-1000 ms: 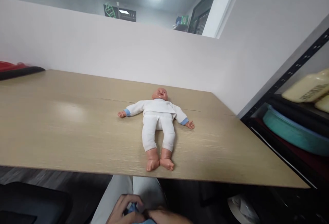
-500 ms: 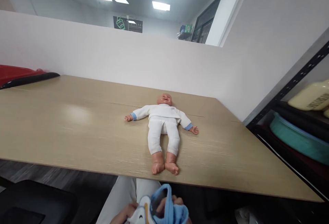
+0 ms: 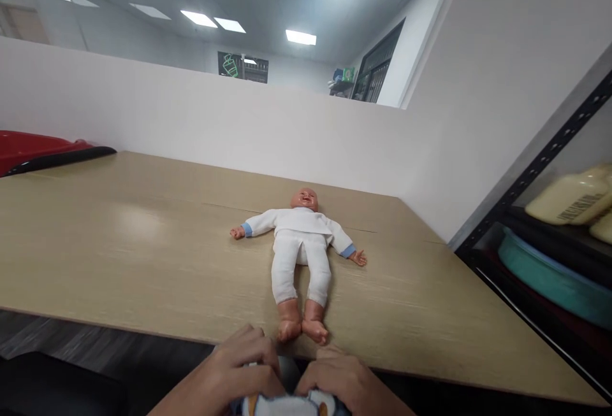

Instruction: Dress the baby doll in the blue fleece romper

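Observation:
A baby doll (image 3: pixel 301 250) in white clothes with blue cuffs lies on its back on the wooden table (image 3: pixel 143 244), arms spread, bare feet toward me near the front edge. My left hand (image 3: pixel 239 368) and my right hand (image 3: pixel 347 381) are side by side just below the table's front edge, right under the doll's feet. Both are closed on a small piece of cloth (image 3: pixel 287 404), white with an orange mark and dark trim, at the bottom of the picture. Most of the cloth is cut off by the frame.
A white partition wall runs behind the table. A red and black object (image 3: pixel 43 148) lies at the table's far left. At the right stands a black metal shelf (image 3: pixel 540 161) with a teal round thing (image 3: pixel 554 276) and cream containers (image 3: pixel 568 196).
My hands have risen from my lap to the table's front edge with the cloth. The blue part of the cloth, lifted half a second ago, no longer shows. The view tilted up.

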Action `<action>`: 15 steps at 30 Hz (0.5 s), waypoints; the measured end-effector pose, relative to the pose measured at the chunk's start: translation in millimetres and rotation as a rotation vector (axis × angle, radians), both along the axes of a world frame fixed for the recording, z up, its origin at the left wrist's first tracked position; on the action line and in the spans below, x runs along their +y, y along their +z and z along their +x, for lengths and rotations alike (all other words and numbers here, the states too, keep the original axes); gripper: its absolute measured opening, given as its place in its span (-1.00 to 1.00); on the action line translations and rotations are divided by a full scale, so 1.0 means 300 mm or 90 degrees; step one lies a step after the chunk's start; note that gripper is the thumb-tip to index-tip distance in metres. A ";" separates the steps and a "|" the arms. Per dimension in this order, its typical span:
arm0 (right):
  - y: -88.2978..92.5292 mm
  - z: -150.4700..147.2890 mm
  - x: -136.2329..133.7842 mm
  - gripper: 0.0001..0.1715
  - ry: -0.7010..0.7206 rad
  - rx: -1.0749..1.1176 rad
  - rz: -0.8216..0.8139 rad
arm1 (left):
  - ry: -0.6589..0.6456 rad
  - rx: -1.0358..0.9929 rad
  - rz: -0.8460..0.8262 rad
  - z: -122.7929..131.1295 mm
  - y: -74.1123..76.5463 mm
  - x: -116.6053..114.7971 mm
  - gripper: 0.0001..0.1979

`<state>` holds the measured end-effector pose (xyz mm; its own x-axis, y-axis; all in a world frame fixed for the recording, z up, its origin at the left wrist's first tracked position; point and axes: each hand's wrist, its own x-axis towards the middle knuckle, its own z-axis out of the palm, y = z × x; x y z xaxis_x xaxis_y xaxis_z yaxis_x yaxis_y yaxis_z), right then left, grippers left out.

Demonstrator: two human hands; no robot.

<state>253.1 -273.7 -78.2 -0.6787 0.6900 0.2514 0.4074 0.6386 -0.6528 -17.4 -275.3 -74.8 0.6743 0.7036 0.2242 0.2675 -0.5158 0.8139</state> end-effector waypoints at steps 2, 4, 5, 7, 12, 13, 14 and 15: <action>0.060 0.002 0.014 -0.81 0.025 0.014 0.026 | 0.032 0.000 -0.039 -0.023 -0.008 0.023 -0.79; 0.116 0.014 0.015 -0.86 0.012 0.021 -0.012 | 0.017 -0.029 -0.070 -0.041 -0.018 0.049 -0.65; 0.139 0.020 0.015 -0.80 -0.012 0.017 -0.056 | -0.014 -0.045 -0.080 -0.047 -0.021 0.064 -0.59; 0.168 0.029 0.024 -0.68 -0.069 0.009 -0.146 | -0.044 -0.077 -0.099 -0.049 -0.030 0.095 -0.51; 0.146 0.039 0.125 -0.40 -0.044 0.054 -0.340 | 0.074 -0.136 -0.143 -0.004 -0.058 0.175 -0.40; 0.136 0.042 0.150 -0.33 -0.003 0.077 -0.381 | 0.079 -0.160 -0.144 0.009 -0.059 0.191 -0.38; 0.128 0.047 0.171 -0.29 0.031 0.097 -0.412 | 0.089 -0.190 -0.147 0.020 -0.057 0.208 -0.37; 0.123 0.052 0.187 -0.28 0.047 0.113 -0.433 | 0.098 -0.219 -0.155 0.029 -0.053 0.226 -0.36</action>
